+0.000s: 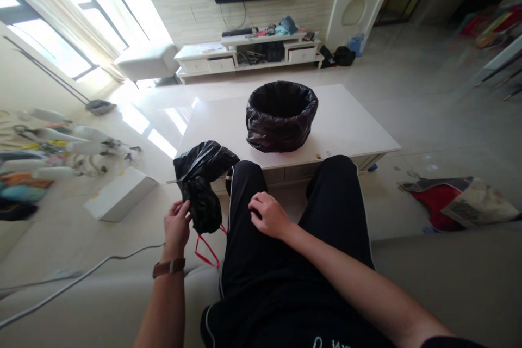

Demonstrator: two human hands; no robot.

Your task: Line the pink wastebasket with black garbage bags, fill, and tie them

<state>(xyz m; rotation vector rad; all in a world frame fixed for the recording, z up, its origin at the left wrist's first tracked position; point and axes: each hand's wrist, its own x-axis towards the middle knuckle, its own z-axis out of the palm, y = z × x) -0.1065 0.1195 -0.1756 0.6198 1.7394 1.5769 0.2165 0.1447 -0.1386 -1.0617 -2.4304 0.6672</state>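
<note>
My left hand (pixel 177 223) pinches the side of a black plastic garbage bag (pixel 206 206) with a red drawstring hanging below it. The bag is bunched in its lower part, and its upper part spreads over the table's near left corner. My right hand (pixel 269 216) rests on my left thigh, fingers loosely curled with a gap to the thumb, holding nothing. Beyond my knees, a trash bin lined with a black bag (pixel 279 133) stands upright on the white table (pixel 346 119). The liner is folded over its rim and hides the bin's walls.
A white box (pixel 120 194) lies on the floor at left, near blurred clutter (pixel 77 147). A grey cable (pixel 93 271) runs beside my left arm. At right lies a red and beige cloth bag (pixel 460 201). A TV cabinet (pixel 220 60) stands against the far wall.
</note>
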